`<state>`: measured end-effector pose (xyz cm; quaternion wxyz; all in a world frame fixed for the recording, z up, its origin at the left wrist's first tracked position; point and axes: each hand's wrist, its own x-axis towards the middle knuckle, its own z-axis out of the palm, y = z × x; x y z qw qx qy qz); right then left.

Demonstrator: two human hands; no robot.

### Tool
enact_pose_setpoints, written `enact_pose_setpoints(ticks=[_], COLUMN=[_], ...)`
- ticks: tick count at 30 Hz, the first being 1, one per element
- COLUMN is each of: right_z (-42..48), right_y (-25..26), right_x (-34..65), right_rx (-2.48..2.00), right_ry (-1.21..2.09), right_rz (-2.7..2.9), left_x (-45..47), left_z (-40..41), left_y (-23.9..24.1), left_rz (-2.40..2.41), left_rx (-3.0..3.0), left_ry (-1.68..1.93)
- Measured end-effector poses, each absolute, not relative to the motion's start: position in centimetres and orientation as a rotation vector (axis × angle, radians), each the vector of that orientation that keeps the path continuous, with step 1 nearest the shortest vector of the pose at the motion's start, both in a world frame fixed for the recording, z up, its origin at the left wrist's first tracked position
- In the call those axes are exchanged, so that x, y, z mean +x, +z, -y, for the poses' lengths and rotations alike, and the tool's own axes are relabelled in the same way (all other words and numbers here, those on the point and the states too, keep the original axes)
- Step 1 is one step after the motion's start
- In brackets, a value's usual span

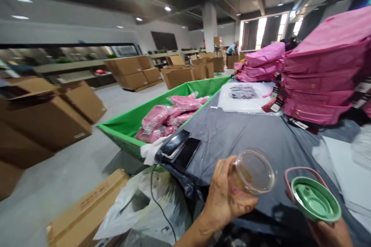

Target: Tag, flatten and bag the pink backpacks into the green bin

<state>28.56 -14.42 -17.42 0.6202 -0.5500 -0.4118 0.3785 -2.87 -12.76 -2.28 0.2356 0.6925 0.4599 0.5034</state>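
My left hand [218, 195] is wrapped round a clear cup [256, 171], tilted with its round mouth towards me. A little amber-looking liquid seems to be inside. To the right, my right hand [333, 233] is closed under a green lid [315, 198] with a pink carry loop, and most of its fingers are hidden beneath. Cup and lid are apart, both above the table covered in dark grey cloth [232, 135]. Two dark phones [187, 152] lie near the table's left edge.
Pink backpacks [321, 77] are stacked at the right, beside flat clear plastic bags [239, 96]. A green bin [121, 125] holds pink bagged items. A white plastic bag [156, 204], a cable and cardboard boxes [63, 115] stand left. A person [232, 49] is far back.
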Motion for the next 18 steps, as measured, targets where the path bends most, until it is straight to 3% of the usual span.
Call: enact_pose_setpoints(ticks=[10,18], right_z=[15.6,17.0], right_y=[-3.6,1.9], right_x=[26.9,24.6], right_rx=[-1.187,-1.258], right_ry=[0.610,0.693], right_rz=[1.419,1.474], left_x=[-1.9,-1.5], left_z=[14.3,14.8], left_y=[-3.9,-4.5], left_rz=[-1.095,-1.121], left_rx=[2.002,1.998], left_ry=[1.156,1.086])
